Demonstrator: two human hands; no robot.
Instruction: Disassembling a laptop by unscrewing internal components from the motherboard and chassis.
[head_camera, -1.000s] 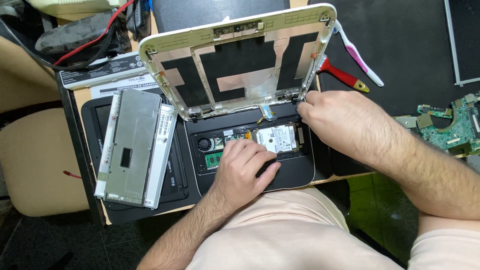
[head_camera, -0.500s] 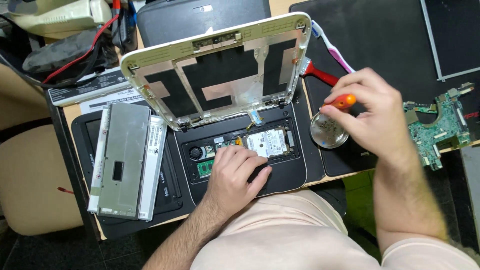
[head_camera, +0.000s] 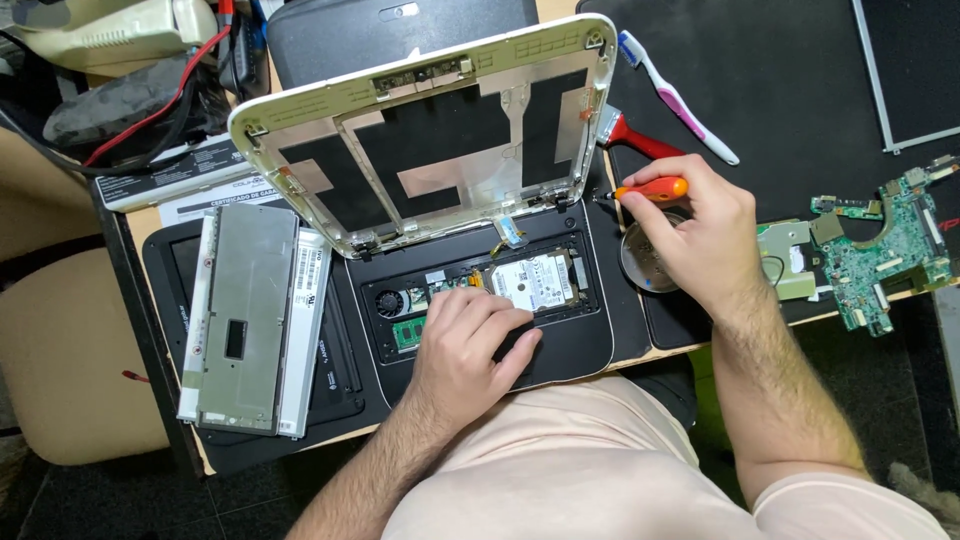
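My right hand (head_camera: 700, 235) has come away from the laptop's hinge corner, where it was a second ago, and now sits out to the right above the round metal dish (head_camera: 645, 262) on the desk (head_camera: 800, 80); its fingers pinch the small orange-handled screwdriver (head_camera: 652, 189), the tip pointing left toward the base's right edge; I judge that the tool has been lifted off the work and is being re-aimed or has just carried a screw to the dish, though I cannot see any screw. My left hand (head_camera: 470, 345) rests flat on the front of the opened laptop base (head_camera: 590, 350), fingers loosely spread and pressing down, holding nothing, just in front of the silver hard drive (head_camera: 535, 282) that lies in its bay; beside it to the left are the small fan (head_camera: 392, 303) and a green memory strip (head_camera: 405, 333). The stripped white lid frame (head_camera: 420, 130) stands tilted open behind the bay. Against half a second ago the left hand has hardly shifted and the right has drawn slightly closer to the base; the grey screen panel (head_camera: 250, 315) stays face down on the left, the green circuit board (head_camera: 885, 250) on the right, the toothbrush (head_camera: 675, 95) and red-handled tool (head_camera: 640, 140) behind.
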